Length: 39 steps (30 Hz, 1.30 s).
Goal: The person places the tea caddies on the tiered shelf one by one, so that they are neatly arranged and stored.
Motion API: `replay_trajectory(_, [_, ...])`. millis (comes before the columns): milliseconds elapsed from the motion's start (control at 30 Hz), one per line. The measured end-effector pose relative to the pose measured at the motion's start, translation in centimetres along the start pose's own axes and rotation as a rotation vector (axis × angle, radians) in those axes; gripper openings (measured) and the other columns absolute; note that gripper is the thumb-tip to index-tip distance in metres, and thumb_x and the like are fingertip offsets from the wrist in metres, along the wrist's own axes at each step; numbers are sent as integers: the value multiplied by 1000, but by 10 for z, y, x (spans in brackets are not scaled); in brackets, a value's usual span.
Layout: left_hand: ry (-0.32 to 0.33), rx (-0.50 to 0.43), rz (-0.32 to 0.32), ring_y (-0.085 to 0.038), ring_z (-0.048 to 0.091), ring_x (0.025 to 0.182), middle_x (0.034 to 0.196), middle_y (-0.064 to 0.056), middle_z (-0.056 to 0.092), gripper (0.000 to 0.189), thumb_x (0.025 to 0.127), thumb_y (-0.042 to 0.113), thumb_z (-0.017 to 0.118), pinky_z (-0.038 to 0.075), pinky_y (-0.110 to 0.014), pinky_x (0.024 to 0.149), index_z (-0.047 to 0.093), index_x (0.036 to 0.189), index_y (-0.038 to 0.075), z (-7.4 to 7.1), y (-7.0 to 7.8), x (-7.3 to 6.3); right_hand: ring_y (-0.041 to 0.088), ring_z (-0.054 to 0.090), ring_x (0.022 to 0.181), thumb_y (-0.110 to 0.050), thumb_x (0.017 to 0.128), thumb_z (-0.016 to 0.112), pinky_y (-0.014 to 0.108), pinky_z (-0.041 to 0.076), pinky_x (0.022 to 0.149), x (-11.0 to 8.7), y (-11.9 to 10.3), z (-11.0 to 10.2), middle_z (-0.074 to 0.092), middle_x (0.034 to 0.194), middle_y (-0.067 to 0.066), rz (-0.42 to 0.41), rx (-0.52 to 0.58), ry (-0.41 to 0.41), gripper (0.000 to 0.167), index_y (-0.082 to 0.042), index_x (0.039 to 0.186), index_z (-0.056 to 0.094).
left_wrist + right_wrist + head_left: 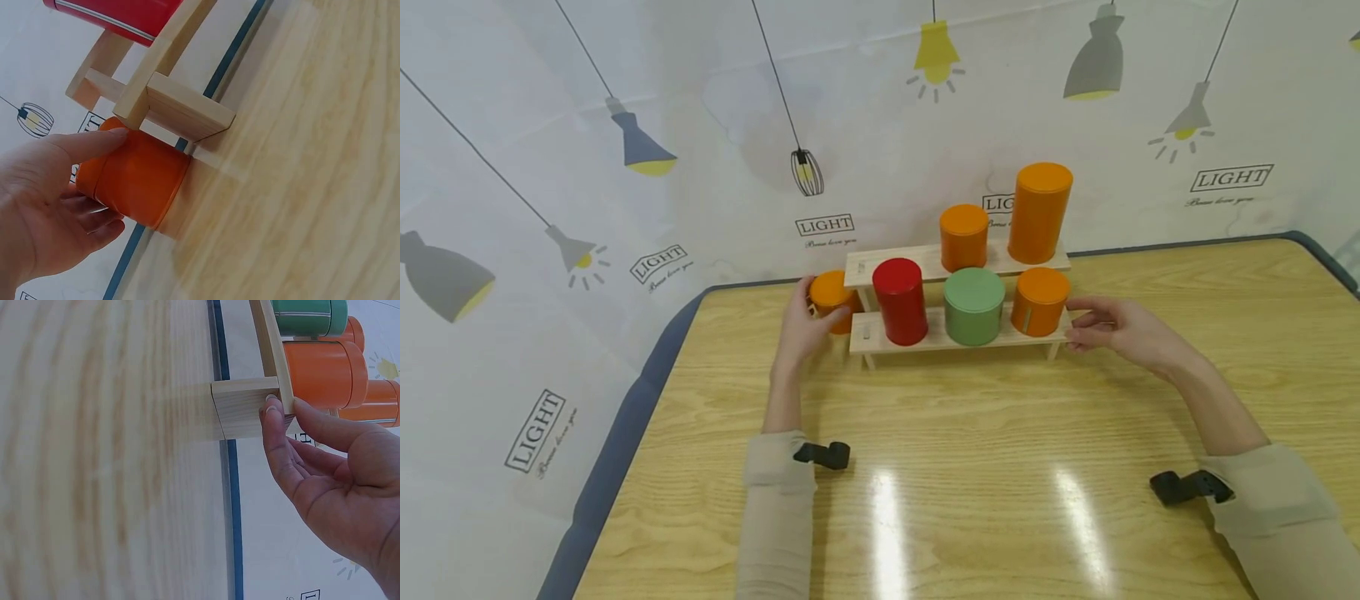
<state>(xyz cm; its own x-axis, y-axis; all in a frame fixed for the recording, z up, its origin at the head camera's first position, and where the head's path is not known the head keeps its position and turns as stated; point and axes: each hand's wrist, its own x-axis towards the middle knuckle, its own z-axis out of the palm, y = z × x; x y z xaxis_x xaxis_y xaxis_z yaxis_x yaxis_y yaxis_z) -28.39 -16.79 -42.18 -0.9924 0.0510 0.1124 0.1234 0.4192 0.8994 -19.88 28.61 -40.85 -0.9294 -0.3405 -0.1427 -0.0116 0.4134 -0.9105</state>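
At the rack's left end my left hand [801,325] grips a short orange canister [134,175], thumb on one side and fingers round the other. The canister stands upright, its base right at the tabletop. My right hand [1116,333] pinches the right end of the two-step wooden rack [951,340], thumb on top of the lower board and fingertips under it. On the lower step are a red canister [900,304], a green canister [973,308] and an orange canister [1037,308]. The upper step holds a short orange canister [964,242] and a tall orange one [1041,212].
The rack stands at the back of the wood-grain table [955,442], close to a white wall sheet [880,100] printed with lamps. A blue-grey edging [617,442] runs along the table's left and back sides. Dark wrist cameras [823,455] sit at both cuffs.
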Motion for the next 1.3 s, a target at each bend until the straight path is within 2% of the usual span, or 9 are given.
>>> replay_trajectory(200, [22,-47,-7,-32,45,136,147,-20,47,79,86,10,80,36,-43,114,36,151,0,4,-3,0,25,68,102,-15,105,56,37,55,93,-1,0,0,55,128,29,6,-1,2,60,9,153,29])
replay_trajectory(433, [128,-95,-28,-29,52,127,139,-16,55,76,80,12,87,42,-38,109,46,143,2,3,-6,-2,26,68,103,-15,105,57,39,55,93,-1,-1,1,55,127,29,14,-4,5,60,8,153,29])
replay_trajectory(700, [236,-116,-16,-25,52,128,141,-13,55,75,80,15,88,42,-35,110,47,142,5,-5,1,-2,27,68,103,-15,105,56,40,55,94,0,-1,1,54,128,29,18,-5,2,60,8,153,28])
replay_trajectory(867, [306,-139,34,-25,53,127,140,-14,56,75,79,13,88,41,-34,110,47,141,2,-13,8,-4,27,68,103,-14,105,55,40,55,93,0,-1,1,54,128,30,6,-1,-1,59,9,153,28])
replay_trajectory(1033, [358,-172,134,-25,55,123,137,-14,58,75,79,12,87,41,-33,109,47,141,1,-19,16,-5,28,68,103,-13,106,54,39,56,93,0,0,0,55,127,30,4,-12,1,58,9,153,28])
replay_trajectory(1167, [387,-185,220,-23,57,119,133,-13,60,74,78,12,88,42,-32,107,49,140,1,-22,24,-6,27,68,103,-13,105,55,39,56,93,1,0,0,55,128,30,5,-11,2,58,9,152,28])
replay_trajectory(1300, [395,-189,258,-19,56,121,135,-8,59,74,79,13,87,40,-29,108,49,142,4,-22,37,-8,26,68,102,-13,105,56,37,56,91,1,-1,0,55,127,30,-2,-6,3,58,10,152,29])
